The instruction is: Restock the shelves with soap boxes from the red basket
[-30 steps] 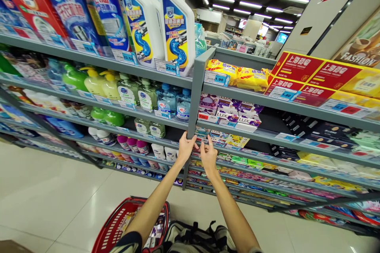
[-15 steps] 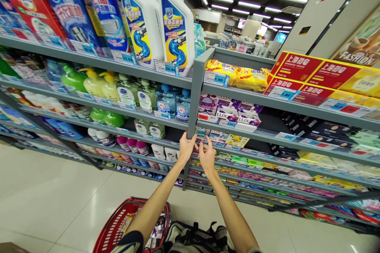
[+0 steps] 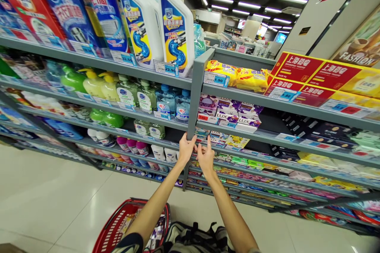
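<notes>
My left hand (image 3: 186, 151) is at the foot of the visible grey shelf post (image 3: 194, 99), its index finger and thumb raised against it. The other fingers curl inward, and what they hold, if anything, is hidden. Close on its right, my right hand (image 3: 205, 157) has the index finger pointing up and the rest bent in. The fingertips of both hands meet or nearly meet; anything between them is too small to make out. Small soap boxes (image 3: 219, 137) stand on the shelf just behind my right hand. LUX soap boxes (image 3: 227, 115) sit one shelf higher.
A red shopping basket (image 3: 111, 221) with packages inside stands on the floor at lower left. Pump bottles (image 3: 165, 102) and white drain-cleaner bottles (image 3: 177, 27) fill shelves on the left. Yellow soap packs (image 3: 252, 79) and red soap boxes (image 3: 305, 69) line the upper right shelf.
My right hand has curled its fingers further, leaving the index finger pointing up. My left hand and the shelf goods stay practically the same.
</notes>
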`<state>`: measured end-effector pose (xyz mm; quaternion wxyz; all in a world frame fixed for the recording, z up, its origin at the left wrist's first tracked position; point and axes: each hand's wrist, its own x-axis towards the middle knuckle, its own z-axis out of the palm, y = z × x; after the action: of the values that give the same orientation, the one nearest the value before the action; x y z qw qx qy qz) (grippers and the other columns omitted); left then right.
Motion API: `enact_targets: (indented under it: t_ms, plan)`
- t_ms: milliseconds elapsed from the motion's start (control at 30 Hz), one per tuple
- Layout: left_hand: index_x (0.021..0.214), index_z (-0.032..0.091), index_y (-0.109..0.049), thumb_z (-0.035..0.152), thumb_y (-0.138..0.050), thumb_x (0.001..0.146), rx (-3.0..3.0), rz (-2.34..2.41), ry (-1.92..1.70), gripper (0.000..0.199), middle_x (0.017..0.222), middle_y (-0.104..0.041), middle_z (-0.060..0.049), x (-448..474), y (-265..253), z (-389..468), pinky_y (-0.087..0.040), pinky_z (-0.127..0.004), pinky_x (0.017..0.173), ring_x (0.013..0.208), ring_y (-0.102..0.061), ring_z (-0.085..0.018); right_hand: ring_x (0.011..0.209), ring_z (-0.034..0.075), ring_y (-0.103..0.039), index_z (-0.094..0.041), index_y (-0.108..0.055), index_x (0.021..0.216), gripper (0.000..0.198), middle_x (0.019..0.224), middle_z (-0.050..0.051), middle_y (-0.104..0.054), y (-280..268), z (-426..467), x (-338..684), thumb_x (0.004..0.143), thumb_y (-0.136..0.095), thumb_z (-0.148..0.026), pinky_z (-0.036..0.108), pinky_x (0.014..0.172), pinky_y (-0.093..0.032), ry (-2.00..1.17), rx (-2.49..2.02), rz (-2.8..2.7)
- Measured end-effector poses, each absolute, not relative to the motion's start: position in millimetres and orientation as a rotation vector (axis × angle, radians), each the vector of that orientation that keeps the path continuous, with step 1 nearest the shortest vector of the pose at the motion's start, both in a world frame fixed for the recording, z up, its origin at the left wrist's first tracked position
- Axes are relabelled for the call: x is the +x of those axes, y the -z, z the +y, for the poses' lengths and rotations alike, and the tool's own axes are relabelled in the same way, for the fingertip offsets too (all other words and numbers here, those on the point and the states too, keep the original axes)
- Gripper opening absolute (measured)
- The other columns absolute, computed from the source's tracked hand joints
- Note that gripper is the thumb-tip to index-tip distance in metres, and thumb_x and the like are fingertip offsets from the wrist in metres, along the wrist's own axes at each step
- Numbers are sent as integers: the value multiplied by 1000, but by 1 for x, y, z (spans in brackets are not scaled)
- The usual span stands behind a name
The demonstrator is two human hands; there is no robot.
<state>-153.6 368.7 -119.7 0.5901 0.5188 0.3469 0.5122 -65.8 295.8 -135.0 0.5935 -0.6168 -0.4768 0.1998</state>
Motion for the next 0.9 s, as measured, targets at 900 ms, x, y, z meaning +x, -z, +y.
enact_targets:
  t_ms: [900]
  plan:
    - [117, 20, -55, 59, -73, 88, 1248, 861, -1236, 52, 43, -57, 9, -153, 121, 366, -43, -18, 44, 35, -52, -12, 40, 10, -55, -14, -43, 156, 61, 69, -1, -71, 143, 293, -59, 104, -48, -46, 21, 43, -48, -460, -1413, -1129]
